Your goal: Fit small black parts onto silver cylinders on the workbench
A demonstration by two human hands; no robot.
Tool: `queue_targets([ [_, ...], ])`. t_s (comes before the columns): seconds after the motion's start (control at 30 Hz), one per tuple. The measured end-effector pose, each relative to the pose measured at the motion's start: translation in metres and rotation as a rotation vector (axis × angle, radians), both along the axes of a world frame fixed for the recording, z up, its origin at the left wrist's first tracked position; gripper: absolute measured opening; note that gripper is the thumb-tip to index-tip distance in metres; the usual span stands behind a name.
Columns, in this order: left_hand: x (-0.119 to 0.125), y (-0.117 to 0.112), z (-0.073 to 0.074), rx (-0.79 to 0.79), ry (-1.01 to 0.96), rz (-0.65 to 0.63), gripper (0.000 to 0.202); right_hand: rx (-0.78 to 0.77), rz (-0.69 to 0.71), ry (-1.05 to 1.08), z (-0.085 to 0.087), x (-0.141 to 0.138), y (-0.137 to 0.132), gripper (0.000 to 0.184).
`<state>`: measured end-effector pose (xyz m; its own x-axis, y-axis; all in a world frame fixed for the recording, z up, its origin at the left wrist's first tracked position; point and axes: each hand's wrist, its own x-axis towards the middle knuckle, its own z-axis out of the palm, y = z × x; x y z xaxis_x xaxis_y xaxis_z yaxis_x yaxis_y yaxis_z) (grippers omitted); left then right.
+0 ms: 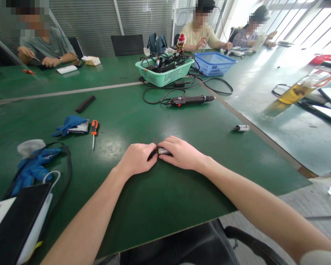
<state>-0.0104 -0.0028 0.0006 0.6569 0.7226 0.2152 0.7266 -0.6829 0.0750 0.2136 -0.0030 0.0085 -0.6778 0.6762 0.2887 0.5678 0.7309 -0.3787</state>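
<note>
Just in front of me, my left hand and my right hand meet low over the green table. My right fingers are closed around a small silver metal cylinder. At its left end, a dark piece sits in the closed fingers of my left hand. Whether the two pieces are joined is hidden by my fingers. A similar silver cylinder with a dark tip lies to the right. Beyond my hands lies a black corded electric screwdriver.
An orange-handled screwdriver, blue gloves and a dark bar lie left. A green basket of corded tools stands beside a blue basket. A phone and a bottle of yellow liquid flank me. Several people sit opposite.
</note>
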Motion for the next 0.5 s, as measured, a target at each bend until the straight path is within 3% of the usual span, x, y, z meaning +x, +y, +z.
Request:
queue_targets([
  [0.5, -0.0003, 0.0004, -0.0013, 0.011, -0.006, 0.003, 0.018, -0.007, -0.036, -0.017, 0.0012, -0.0016, -0.0025, 0.024],
])
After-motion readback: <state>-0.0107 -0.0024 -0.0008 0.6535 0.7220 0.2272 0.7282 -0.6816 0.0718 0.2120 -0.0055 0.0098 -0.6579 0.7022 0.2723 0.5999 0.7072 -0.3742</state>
